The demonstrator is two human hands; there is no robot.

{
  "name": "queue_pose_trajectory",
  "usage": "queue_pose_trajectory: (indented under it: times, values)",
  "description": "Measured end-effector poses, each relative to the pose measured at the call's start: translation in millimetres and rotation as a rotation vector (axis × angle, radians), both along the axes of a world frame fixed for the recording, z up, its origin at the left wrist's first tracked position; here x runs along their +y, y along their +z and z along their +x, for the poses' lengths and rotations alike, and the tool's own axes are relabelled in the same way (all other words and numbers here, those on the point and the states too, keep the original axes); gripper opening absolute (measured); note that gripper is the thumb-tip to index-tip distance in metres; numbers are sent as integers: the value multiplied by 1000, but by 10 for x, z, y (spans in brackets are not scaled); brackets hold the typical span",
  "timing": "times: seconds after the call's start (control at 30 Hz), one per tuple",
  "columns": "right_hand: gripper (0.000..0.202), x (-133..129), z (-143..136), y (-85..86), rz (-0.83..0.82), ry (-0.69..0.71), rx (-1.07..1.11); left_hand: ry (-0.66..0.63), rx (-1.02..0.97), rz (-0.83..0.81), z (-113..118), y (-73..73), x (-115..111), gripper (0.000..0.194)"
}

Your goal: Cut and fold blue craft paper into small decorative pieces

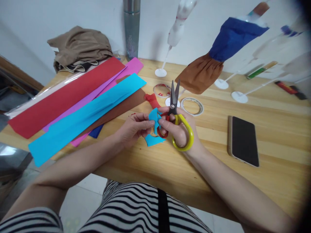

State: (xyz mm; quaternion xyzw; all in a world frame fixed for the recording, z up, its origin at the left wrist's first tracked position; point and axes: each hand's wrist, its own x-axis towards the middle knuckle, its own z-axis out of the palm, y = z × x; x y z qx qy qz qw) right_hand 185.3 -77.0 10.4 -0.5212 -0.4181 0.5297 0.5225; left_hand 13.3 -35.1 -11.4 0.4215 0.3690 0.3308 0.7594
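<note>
A small cut piece of light blue crepe paper [154, 117] is pinched between my two hands. My left hand [136, 128] grips its left side between thumb and fingers. On the other side, the thumb and fingertips of my right hand [178, 129] press on its edge. That same hand carries scissors [173, 103] with red and yellow handles, the thumb through the yellow loop. Their blades point away from me and stand slightly apart, with nothing between them. Below the hands, another light blue paper scrap [154, 140] lies on the wooden table [145, 165].
Long paper strips, red [70, 97] and blue [89, 116] among them, lie at left near brown cloth [80, 45]. A tape roll [192, 106] and red scrap [153, 101] sit beyond my hands. Doll-like figures on stands, one in a blue-brown dress [200, 72], a bottle [132, 30] and a phone [244, 140] surround them.
</note>
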Motion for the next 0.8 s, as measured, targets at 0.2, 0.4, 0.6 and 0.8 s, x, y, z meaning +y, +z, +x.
queue_pose_trajectory:
  times: [0.2,0.4,0.6,0.8]
  values:
    - [42,14,7,-31,-3,4,-22,-32,-59,-118,-17,12,29,34]
    - [31,-20,97,45,152,71,-235,40,-39,-67,-32,63,66,26]
    - [31,-100,274,144,285,208,-349,128,-29,-58,-49,106,95,25]
    - [42,-51,284,104,136,487,-355,179,-51,-34,-65,101,114,29]
